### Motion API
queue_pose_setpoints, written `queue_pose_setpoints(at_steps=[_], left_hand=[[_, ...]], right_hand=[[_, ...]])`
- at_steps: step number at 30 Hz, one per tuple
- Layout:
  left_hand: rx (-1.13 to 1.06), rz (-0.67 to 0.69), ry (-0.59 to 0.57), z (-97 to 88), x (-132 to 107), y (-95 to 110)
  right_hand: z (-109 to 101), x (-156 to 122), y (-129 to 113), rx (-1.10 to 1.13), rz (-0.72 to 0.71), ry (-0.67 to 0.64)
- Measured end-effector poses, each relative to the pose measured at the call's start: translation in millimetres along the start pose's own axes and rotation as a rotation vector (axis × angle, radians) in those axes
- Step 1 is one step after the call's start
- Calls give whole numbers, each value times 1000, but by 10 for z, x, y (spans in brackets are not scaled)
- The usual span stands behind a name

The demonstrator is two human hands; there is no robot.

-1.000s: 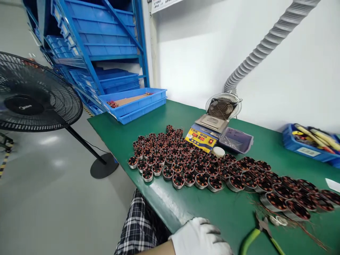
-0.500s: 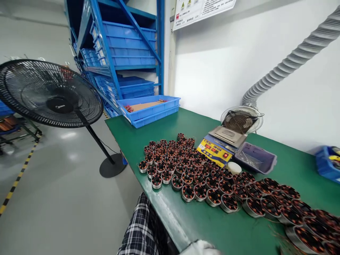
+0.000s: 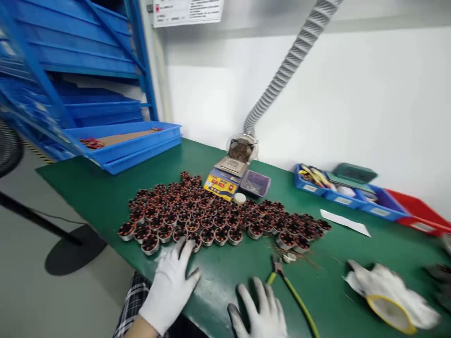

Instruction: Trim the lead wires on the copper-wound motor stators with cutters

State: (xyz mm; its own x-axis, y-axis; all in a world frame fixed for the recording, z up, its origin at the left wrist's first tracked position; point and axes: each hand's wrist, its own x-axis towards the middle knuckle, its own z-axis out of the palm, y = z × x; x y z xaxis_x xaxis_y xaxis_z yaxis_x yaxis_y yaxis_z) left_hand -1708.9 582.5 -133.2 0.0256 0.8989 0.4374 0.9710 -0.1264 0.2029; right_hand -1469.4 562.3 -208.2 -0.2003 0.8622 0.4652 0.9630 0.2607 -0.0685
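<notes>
The person's left hand (image 3: 172,281), in a white glove, is lying palm down with fingers spread and thumb standing apart, its fingertips overlapping the front edge of the group of wound metal rings (image 3: 192,226); whether they are touching a ring cannot be told. The right hand (image 3: 260,310), also gloved, is resting or hovering low over the bench (image 3: 225,277), fingers fanned out and holding nothing visible.

The step in hand seems to be one of placing the hands at the rings, with no grip showing yet. Taking a ring from that front row would call for closing the left fingers and thumb around its silvery wall without nudging the neighbours, which are standing tightly packed.

Just beyond the right hand, green-handled pliers (image 3: 299,303) are lying with their head toward the rings, near loose wire scraps (image 3: 313,264). Behind the group, a yellow-fronted device (image 3: 220,186) is standing beside a purple tray (image 3: 264,177), with a round white piece (image 3: 240,198) sitting in front. Farther right, a white glove with a yellow cuff (image 3: 384,281) is lying on the bench. Stacked blue trays (image 3: 141,157) are occupying the far left.
</notes>
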Motion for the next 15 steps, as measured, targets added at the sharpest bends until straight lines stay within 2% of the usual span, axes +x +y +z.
queue_pose_setpoints(at_steps=[5,9,11,13,15], left_hand=[[210,-12,-48,85,168,19],[111,128,-43,204,46,22],[-62,244,-111,331,-89,80],[-255,395,-189,475,-222,176],[-397,473,-204,603,-318,281]], right_hand=[[37,19,11,-109,175,21],[-90,60,88,1,352,92],[-190,90,78,170,433,151],[-315,133,20,444,495,170],[-453,194,-74,755,545,55]])
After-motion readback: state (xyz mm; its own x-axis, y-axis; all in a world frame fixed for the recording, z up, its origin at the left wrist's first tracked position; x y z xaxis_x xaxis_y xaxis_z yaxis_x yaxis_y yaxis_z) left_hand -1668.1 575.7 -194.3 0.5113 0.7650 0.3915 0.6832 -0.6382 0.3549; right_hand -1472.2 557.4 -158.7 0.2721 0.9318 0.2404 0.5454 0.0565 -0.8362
